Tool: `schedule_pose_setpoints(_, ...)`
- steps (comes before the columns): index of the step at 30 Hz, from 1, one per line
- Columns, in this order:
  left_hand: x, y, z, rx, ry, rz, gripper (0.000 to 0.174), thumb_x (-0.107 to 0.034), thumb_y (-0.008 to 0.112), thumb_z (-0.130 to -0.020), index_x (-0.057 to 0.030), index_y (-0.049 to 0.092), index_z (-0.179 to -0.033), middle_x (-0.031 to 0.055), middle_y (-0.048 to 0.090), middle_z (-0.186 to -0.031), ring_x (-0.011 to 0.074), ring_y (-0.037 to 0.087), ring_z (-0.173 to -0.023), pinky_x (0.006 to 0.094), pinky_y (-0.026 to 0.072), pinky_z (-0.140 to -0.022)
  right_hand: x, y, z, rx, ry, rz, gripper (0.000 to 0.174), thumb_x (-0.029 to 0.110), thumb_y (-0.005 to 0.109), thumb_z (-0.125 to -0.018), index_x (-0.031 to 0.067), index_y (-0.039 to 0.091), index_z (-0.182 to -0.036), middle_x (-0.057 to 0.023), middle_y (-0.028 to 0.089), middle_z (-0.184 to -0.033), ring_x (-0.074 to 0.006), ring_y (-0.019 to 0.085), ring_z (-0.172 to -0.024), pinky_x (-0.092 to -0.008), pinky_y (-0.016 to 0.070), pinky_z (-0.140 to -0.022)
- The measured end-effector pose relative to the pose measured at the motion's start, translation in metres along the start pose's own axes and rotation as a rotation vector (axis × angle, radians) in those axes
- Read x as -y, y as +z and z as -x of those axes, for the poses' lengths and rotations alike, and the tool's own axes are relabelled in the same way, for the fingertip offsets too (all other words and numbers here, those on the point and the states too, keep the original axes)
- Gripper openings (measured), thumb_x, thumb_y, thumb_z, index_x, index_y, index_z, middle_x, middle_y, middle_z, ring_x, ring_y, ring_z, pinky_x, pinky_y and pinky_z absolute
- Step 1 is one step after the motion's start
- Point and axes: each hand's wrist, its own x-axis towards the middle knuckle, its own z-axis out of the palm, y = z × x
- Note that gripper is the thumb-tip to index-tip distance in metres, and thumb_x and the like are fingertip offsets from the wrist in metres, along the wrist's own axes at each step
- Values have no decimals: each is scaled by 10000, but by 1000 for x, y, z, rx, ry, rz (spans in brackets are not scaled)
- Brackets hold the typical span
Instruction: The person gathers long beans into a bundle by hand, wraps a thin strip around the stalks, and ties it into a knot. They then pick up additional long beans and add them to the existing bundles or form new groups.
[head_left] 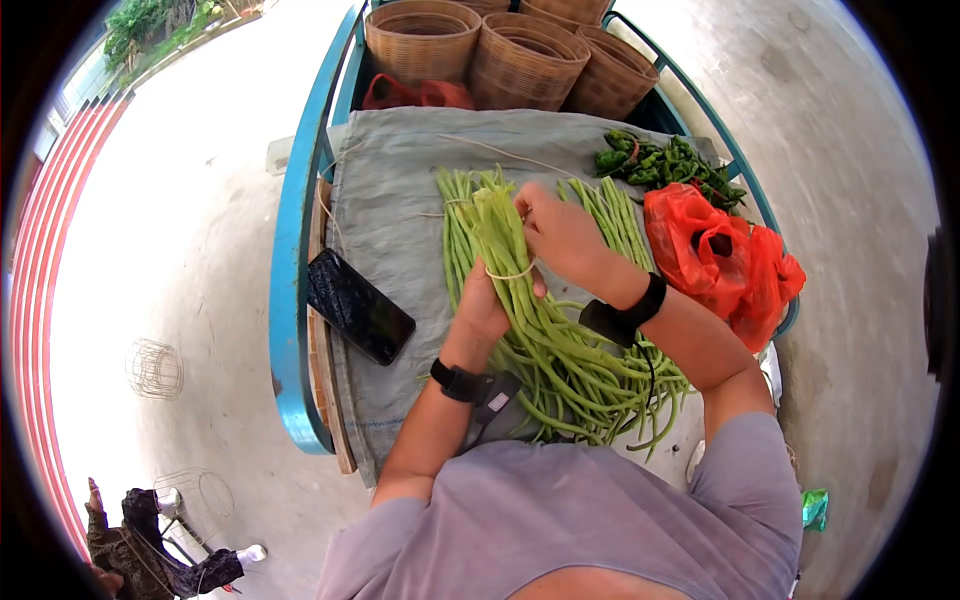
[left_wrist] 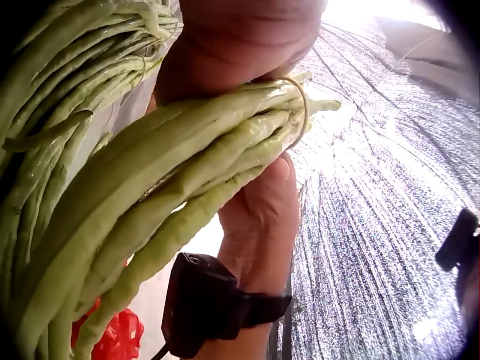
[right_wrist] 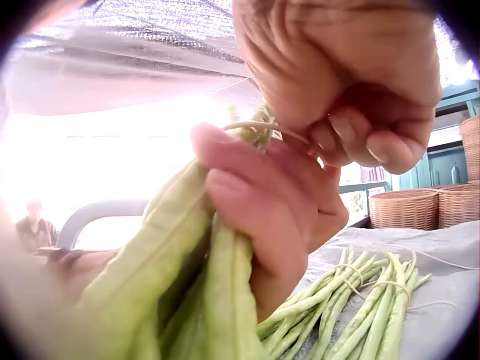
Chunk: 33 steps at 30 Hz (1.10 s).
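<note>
My left hand (head_left: 482, 303) grips a bundle of long green beans (head_left: 505, 235) from below, lifted over other beans. A thin pale tie (head_left: 510, 274) loops round the held bundle; another stretch of tie (right_wrist: 259, 126) crosses near its end in the right wrist view. My right hand (head_left: 568, 240) is beside the top of the bundle, fingers curled, pinching the end of that tie. In the left wrist view the tie (left_wrist: 306, 112) arcs round the bean ends. Two more tied bunches, a left one (head_left: 455, 215) and a right one (head_left: 615, 215), lie on the grey cloth.
The grey cloth (head_left: 390, 180) covers a cart with a blue rail (head_left: 290, 300). A black phone (head_left: 360, 305) lies left. Green peppers (head_left: 665, 165) and a red plastic bag (head_left: 715, 255) are at right, wicker baskets (head_left: 425, 45) behind. Another person (head_left: 150, 550) is at lower left.
</note>
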Motion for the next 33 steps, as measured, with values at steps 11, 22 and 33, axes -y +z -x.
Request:
schedule_pose_setpoints(11, 0, -8, 1, 25, 15, 41, 194, -224, 545, -914, -59, 599, -1002, 63, 627, -871, 231, 608, -606, 334, 510, -539, -12, 9, 7, 17, -134, -242, 215, 267, 494, -935, 55, 531, -944, -109, 648, -741, -296, 630, -645, -393, 461, -584)
schedule_pose_setpoints(22, -4, 5, 5, -34, -45, -117, 195, -228, 548, -912, -40, 596, -928, 144, 605, -663, 212, 591, -579, 295, 479, -498, -30, -63, 13, 740, 528, -939, 226, 220, 546, -949, 16, 590, -1036, 6, 609, -765, -64, 515, -461, -181, 399, -431)
schedule_pose_setpoints(33, -3, 8, 5, -92, -22, -231, 237, -240, 597, -896, -15, 616, -968, 93, 632, -817, 169, 574, -555, 273, 473, -486, -12, -31, 25, 538, 680, -1406, 157, 208, 607, -924, 115, 578, -1047, 10, 635, -879, -50, 573, -629, -175, 442, -507)
